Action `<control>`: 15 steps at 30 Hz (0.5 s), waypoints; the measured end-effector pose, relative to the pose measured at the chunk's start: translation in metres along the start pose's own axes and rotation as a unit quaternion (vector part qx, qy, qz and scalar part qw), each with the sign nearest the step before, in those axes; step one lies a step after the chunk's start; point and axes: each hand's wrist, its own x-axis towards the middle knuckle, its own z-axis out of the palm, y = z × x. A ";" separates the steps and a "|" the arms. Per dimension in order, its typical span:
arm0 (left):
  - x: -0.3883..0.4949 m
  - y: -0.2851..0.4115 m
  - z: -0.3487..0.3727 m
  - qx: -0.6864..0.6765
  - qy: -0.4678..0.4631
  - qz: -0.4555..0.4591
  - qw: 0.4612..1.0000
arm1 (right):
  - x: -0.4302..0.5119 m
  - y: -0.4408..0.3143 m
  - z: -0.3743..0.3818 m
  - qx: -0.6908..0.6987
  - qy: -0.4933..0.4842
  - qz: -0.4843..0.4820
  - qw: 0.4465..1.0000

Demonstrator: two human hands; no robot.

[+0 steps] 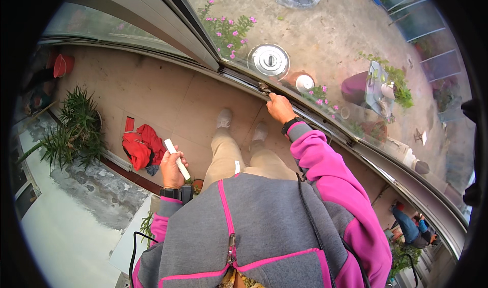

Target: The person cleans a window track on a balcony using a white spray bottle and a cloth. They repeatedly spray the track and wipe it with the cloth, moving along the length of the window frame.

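Note:
My left hand point(174, 168) is closed around a pale, flat-sided white bar point(176, 158) that sticks out past the thumb at one end and below the fingers at the other. Out to the right, my right hand point(281, 108) reaches to the metal track point(249, 85) of a sliding window. Its fingertips pinch a small, ragged brown thing point(263, 87), too indistinct to name, against the track. The window's glass pane point(324, 51) stands beyond the track, and the frame upright point(190, 25) meets the track left of my right hand.
A crumpled red garment point(143, 145) lies on the tiled floor point(164, 86) at left, near a spiky potted plant point(74, 131) and a red bucket point(63, 65). Through the glass show pink flowers point(228, 30) and a round metal lid point(268, 60). Another person point(411, 227) is at lower right.

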 end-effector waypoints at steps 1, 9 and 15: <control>0.000 0.001 0.001 -0.002 -0.002 -0.004 1.000 | 0.004 -0.002 0.002 -0.003 -0.009 -0.004 1.000; 0.002 -0.002 0.007 0.011 0.001 -0.016 1.000 | -0.003 0.004 -0.014 -0.119 -0.071 -0.053 0.989; 0.001 0.004 -0.001 0.002 0.001 0.003 1.000 | -0.020 0.002 -0.028 -0.178 -0.079 -0.047 0.980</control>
